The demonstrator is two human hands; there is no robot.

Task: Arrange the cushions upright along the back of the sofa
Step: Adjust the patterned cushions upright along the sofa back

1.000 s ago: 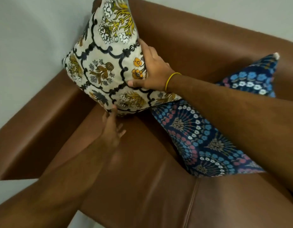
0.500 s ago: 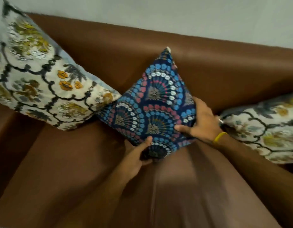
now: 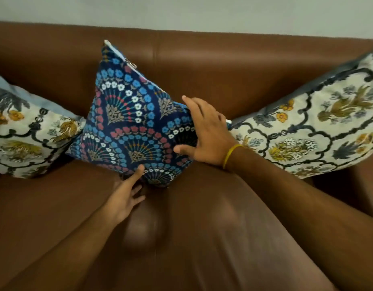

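A dark blue cushion [image 3: 131,127] with fan and flower print stands on one corner in the middle of the brown leather sofa [image 3: 223,66], leaning on its backrest. My right hand [image 3: 206,131] lies spread over the cushion's right corner, thumb on the front face. My left hand [image 3: 124,198] is below it, fingers apart, thumb tip touching the cushion's lower edge. A cream floral cushion [image 3: 30,139] leans at the left, touching the blue one. A second cream floral cushion [image 3: 317,127] leans at the right.
The sofa seat [image 3: 202,238] stretches in front of the cushions. A grey wall [image 3: 181,11] runs behind the backrest. The sofa's right arm [image 3: 361,192] shows at the frame edge.
My view has swung right from the left cream cushion to the blue one. Both hands went to the blue cushion and gripped it; now the left has let go and the right lies flat on it.
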